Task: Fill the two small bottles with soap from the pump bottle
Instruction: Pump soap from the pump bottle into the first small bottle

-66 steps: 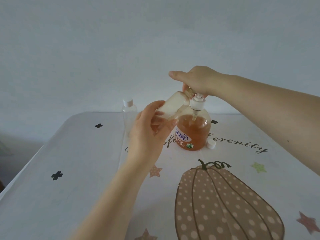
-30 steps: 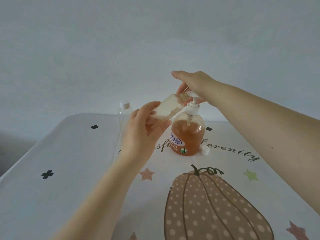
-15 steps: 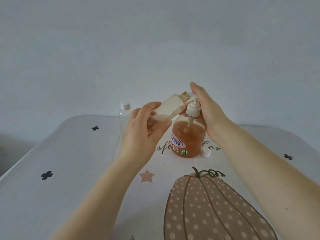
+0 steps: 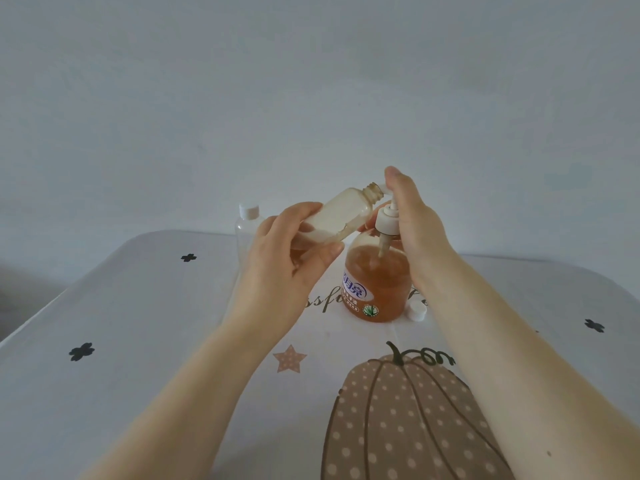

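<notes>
Pump bottle (image 4: 377, 285) of amber soap stands mid-table, well clear of the table (image 4: 114, 358) edges, with bare cloth on both sides; 1 loose white cap (image 4: 416, 311) lies just right of its base. Left hand (image 4: 291, 268) grips 1 uncapped small bottle (image 4: 337, 216), tilted, its mouth touching the pump spout. Right hand (image 4: 414, 223) covers the pump head, its hold not discernible; the capped second small bottle (image 4: 246, 230) stands behind, partly hidden.

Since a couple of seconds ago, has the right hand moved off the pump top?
Yes. The right hand has swung from above the pump bottle to its right side, beside the pump head.
</notes>
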